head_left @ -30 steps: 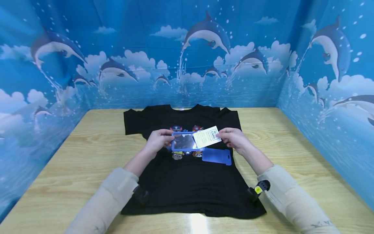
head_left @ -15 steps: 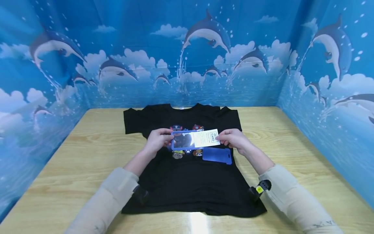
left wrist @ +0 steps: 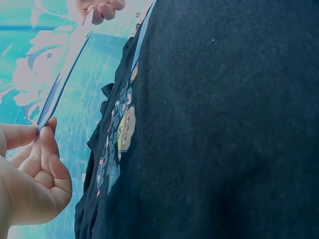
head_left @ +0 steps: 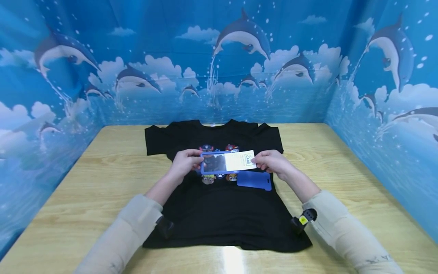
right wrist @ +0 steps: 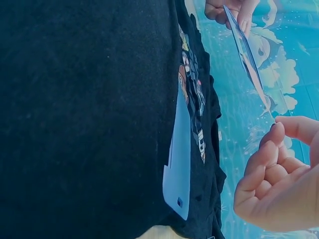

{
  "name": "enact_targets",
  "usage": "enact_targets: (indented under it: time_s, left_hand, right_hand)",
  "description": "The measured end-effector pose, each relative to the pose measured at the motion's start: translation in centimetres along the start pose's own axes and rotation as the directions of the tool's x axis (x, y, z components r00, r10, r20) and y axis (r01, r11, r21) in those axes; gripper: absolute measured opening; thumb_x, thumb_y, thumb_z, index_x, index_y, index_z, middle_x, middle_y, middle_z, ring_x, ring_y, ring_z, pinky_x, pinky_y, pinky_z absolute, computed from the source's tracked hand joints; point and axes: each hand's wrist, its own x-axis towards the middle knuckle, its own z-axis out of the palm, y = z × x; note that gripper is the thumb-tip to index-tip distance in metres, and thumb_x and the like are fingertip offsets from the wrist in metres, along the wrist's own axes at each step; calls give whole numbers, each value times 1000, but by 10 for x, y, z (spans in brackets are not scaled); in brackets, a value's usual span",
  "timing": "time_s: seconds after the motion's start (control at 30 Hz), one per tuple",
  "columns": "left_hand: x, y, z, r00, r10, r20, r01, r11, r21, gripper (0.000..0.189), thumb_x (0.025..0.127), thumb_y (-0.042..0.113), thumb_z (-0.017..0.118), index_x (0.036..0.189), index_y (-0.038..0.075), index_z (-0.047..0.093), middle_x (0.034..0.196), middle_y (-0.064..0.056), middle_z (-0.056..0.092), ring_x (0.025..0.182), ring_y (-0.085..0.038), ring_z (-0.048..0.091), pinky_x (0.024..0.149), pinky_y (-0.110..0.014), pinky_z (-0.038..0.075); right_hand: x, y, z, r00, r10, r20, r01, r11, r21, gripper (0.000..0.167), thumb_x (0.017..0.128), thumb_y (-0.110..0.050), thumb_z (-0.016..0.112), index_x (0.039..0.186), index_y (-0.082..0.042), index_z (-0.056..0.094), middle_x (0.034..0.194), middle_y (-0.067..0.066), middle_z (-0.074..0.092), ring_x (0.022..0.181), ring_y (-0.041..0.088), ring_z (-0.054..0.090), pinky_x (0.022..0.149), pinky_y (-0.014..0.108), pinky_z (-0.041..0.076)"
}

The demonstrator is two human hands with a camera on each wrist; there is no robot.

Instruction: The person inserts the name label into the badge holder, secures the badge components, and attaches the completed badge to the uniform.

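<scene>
- A white card [head_left: 236, 162], marked "CARD" near its right end, is being held above the shirt, its left part overlapping the right portion of a blue-rimmed holder [head_left: 214, 163]; whether it is lying inside the holder or upon it cannot be told with certainty.
- The holder is being kept raised by the left hand [head_left: 184, 165], its left end being pinched between thumb and fingers.
- The card's right end is being pinched by the right hand [head_left: 273, 163], thumb against forefinger.
- Progress: the fitting of card to holder is being judged as begun and incomplete; the holder's left window area is being left uncovered, and the card is projecting to the right.
- A separate blue panel [head_left: 254, 180] with a small slot is lying on the shirt, just below the card, not being held; its joining, if required, is being judged outstanding.
- A black printed T-shirt [head_left: 226, 217] is being supported, spread out, by a wooden table [head_left: 102, 163].
- The area is being enclosed by a dolphin-patterned curtain [head_left: 164, 34].
</scene>
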Motion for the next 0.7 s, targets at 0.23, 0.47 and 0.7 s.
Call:
enact_targets:
  time_s: [0.23, 0.47, 0.7]
  left_hand:
    - [1, 1, 0, 1000, 8, 13, -8, 1000, 3, 32, 92, 13, 56, 122, 4, 56, 105, -14, 58, 78, -21, 57, 85, -41, 45]
    - [4, 3, 3, 1000, 1, 5, -1, 1000, 0, 31, 90, 11, 57, 120, 3, 58, 105, -14, 57, 75, -19, 57, 81, -40, 46]
    - [6, 3, 6, 1000, -11, -18, 12, 1000, 16, 30, 90, 13, 57, 119, 4, 59, 110, -13, 55, 76, -20, 56, 78, -36, 46]
  right_hand:
    - [3, -3, 3, 1000, 13, 18, -14, 1000, 20, 16, 86, -16, 62, 89, -1, 61, 70, 1, 55, 65, 17, 50, 60, 28, 38]
    - [4, -5, 7, 999, 38, 34, -41, 996, 82, 17, 87, -17, 62, 93, -1, 60, 72, 2, 55, 67, 17, 51, 58, 26, 38]
    - [7, -8, 12, 998, 55, 44, -59, 995, 86, 19, 87, -18, 62, 95, 0, 61, 72, 1, 56, 66, 16, 50, 57, 26, 38]
